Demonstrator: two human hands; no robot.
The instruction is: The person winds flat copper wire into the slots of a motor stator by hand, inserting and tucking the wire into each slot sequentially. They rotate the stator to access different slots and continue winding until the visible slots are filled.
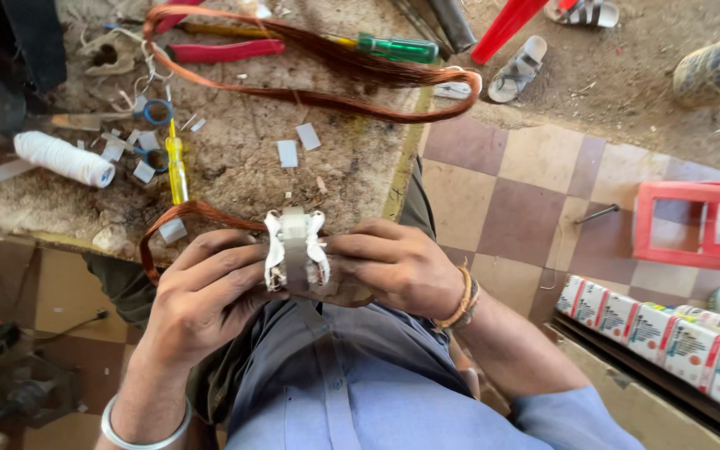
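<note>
Both my hands hold a small metal motor core [295, 250] with white paper insulation strips sticking out of its slots, just above my lap. My left hand [206, 292] grips its left side, and my right hand [397, 267] grips the right side with the fingers curled over it. A loop of copper winding wire [185, 212] runs from the core out to the left over the table edge. A larger copper wire coil [310, 92] lies on the wooden table [235, 158] farther away.
On the table lie a white thread spool [64, 158], a yellow-handled screwdriver [177, 167], red-handled pliers [222, 52], a green screwdriver [393, 48], scissors and paper scraps. A red plastic stool [693, 225] and a row of small boxes [668, 333] stand at right on the tiled floor.
</note>
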